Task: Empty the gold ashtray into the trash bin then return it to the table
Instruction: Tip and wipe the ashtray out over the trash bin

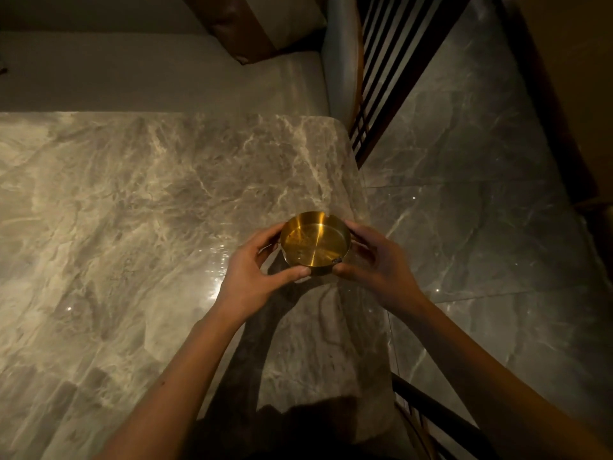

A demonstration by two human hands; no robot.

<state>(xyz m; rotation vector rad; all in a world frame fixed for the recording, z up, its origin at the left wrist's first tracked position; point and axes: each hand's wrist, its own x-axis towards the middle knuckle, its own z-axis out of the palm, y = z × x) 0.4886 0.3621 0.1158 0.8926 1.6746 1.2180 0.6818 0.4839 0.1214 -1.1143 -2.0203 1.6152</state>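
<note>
A round gold ashtray [315, 242] is held over the right part of the marble table [132, 210], close to its right edge. My left hand [252, 277] grips its left wall, thumb on the near rim. My right hand [374, 260] grips the right wall. The shiny inside shows only a few small dark specks and a bit of residue at the near right rim. Whether it rests on the table or hovers just above it, I cannot tell. No trash bin is in view.
A grey cushioned bench [166, 71] with a brown-trimmed pillow [252, 24] lies beyond the table. A dark slatted wooden panel [384, 61] stands at the far right corner. Glossy marble floor [481, 194] spreads to the right. A dark curved chair back [438, 413] sits at bottom right.
</note>
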